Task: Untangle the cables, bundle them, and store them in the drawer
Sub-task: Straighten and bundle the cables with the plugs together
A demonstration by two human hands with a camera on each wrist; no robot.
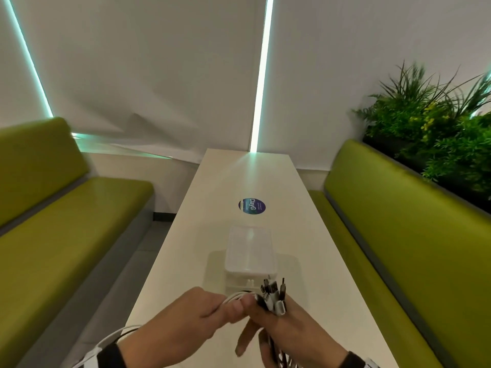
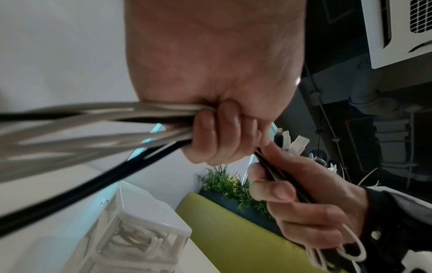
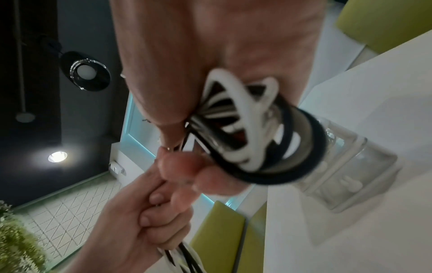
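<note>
Low over the near end of the table, both hands hold a bundle of white and black cables. My left hand has its fingers curled round the strands, which trail back past my left wrist. Just to its right, my right hand grips the same bundle, and several plug ends stick up above it. The right wrist view shows looped cable against the palm. A small translucent white drawer unit stands on the table just beyond the hands. Its front is hidden from the head view.
A round dark sticker lies on the table past the drawer unit. Green padded benches run along the left and right of the narrow table. A planter with green plants sits behind the right bench.
</note>
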